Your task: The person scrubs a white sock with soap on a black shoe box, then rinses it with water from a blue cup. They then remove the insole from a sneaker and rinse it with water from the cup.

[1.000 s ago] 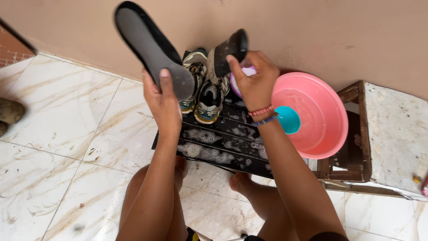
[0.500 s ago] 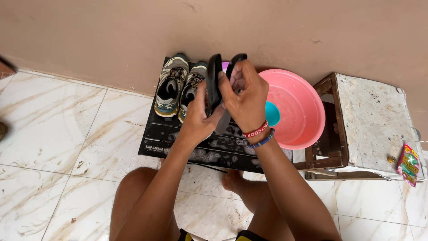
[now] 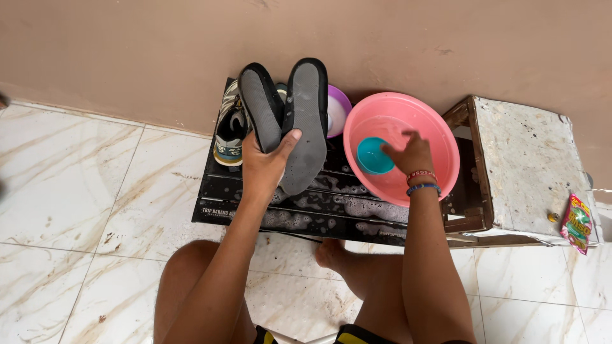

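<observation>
Both insoles (image 3: 290, 121) now sit together in the left hand (image 3: 266, 167), where half a second ago the two hands were pressed close around them in front of the shoes. That hand has its fingers curled behind the pair and its thumb across the front, holding them upright and fanned apart above the black mat (image 3: 306, 207), their grey faces flecked with suds. Meanwhile the right hand (image 3: 411, 153) has left the insoles and reaches into the pink basin (image 3: 440, 137), fingers loosely bent and empty, just beside the small teal cup (image 3: 374, 156) lying in it; whether it touches the cup I cannot tell.

As I judge it, the step in hand is a washing one: the insoles are held ready while the free hand goes for the cup. A sure grasp of the cup's rim would be called for next, without tipping the basin.

Behind the insoles a pair of sneakers (image 3: 231, 130) stands against the wall, a purple bowl (image 3: 336, 109) beside them. Right of the basin, a worn wooden box (image 3: 523, 172) carries a bright sachet (image 3: 577, 223) at its edge.
</observation>
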